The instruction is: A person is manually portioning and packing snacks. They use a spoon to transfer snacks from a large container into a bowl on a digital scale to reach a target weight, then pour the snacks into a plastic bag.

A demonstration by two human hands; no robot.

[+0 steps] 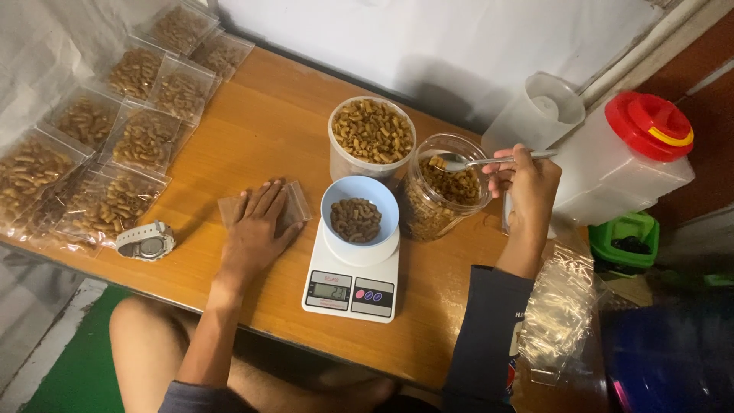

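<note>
Left hand [256,229] flat, palm down, fingers spread slightly forward, forearm bare and stretched straight out. Right hand [527,191] raised, fingers curled shut in a pinch, wrist bent leftward, forearm in a dark sleeve.

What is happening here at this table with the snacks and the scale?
A person sits at a wooden table. The right hand holds a spoon with a few brown snack pieces over an open clear jar. The left hand lies flat on a small empty plastic bag. A blue bowl partly filled with snacks stands on a white digital scale. Filled bags lie at the left, near a wristwatch.
</note>
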